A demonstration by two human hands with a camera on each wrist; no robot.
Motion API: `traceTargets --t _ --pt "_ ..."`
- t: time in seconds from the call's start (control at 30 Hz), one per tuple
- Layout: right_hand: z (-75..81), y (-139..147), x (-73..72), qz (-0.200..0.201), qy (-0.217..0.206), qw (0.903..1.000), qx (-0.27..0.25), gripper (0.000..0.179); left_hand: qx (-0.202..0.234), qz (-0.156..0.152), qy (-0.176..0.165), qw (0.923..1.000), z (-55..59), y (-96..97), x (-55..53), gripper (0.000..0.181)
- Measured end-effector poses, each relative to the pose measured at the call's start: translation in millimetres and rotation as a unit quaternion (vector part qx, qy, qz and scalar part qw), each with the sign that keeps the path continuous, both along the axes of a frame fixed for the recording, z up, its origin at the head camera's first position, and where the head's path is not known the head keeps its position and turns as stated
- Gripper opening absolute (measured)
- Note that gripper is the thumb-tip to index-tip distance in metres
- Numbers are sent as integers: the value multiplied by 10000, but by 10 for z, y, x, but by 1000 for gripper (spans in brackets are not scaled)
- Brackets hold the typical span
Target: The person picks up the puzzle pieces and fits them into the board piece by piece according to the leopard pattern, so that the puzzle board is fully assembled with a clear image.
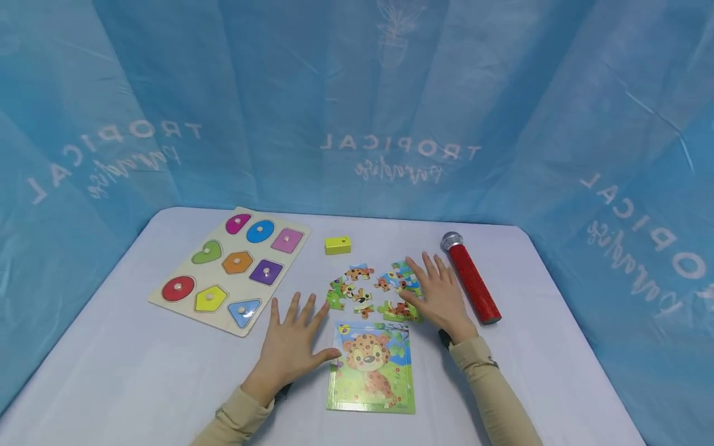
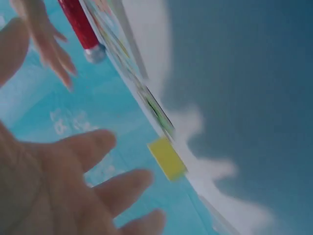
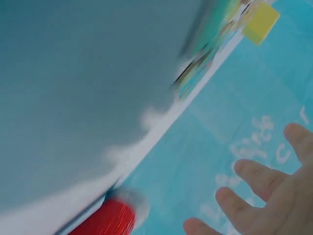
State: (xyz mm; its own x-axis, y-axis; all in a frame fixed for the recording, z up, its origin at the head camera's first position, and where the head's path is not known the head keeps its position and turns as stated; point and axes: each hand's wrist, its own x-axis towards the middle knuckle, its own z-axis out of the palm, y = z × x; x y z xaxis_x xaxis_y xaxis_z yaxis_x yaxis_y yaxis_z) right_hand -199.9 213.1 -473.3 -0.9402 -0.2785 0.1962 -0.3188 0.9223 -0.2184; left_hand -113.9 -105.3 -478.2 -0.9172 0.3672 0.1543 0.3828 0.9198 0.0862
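Observation:
In the head view my left hand (image 1: 291, 344) is spread with straight fingers, its thumb tip over the left edge of the leopard puzzle board (image 1: 370, 378). My right hand (image 1: 440, 294) is spread too, fingertips beside the loose jigsaw pieces (image 1: 364, 298) behind the board. Neither hand holds anything. The left wrist view shows the left hand (image 2: 73, 181) palm side with fingers apart, a yellow block (image 2: 167, 158) beyond its fingertips. In the right wrist view the right hand (image 3: 274, 196) has its fingers spread, with the red microphone (image 3: 110, 218) nearby.
A wooden shape board (image 1: 223, 272) with knobbed coloured pieces lies at the left. The yellow block (image 1: 338, 245) stands behind the jigsaw pieces. To the right of my right hand lies the red microphone (image 1: 471, 279). Blue printed curtains (image 1: 357, 111) surround the white table (image 1: 123, 365).

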Motion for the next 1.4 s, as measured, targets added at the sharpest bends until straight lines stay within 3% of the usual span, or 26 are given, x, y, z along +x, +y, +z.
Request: traceTargets --t 0.13,0.27,0.37,0.53,0.73,1.0,1.2,1.4 --pt "17 -284 -222 367 -223 9990 -114 79 56 -638 -588 9962 3 85 107 91" --pt "57 -564 -448 755 -507 9958 -66 81 398 -1281 -1521 9792 44 155 179 100" --pt "77 -734 -577 988 -846 9915 -80 77 463 -1482 -1929 9689 51 194 207 109" --pt "59 -851 -672 971 -1295 9868 -104 69 429 -1445 -1921 9697 26 217 192 117" --pt "32 -906 -706 963 -1248 9874 -116 67 355 -1143 -1871 9750 10 148 129 122" --pt "54 -952 -690 734 -1255 9893 -105 64 500 -1087 -1961 9733 20 119 123 122" --pt "117 -808 -594 557 -1121 9921 -30 64 473 -1053 -1942 9741 -1 114 124 122" --pt "206 -616 -289 763 -644 9949 -114 64 510 -1051 -1971 9734 1 118 132 120"
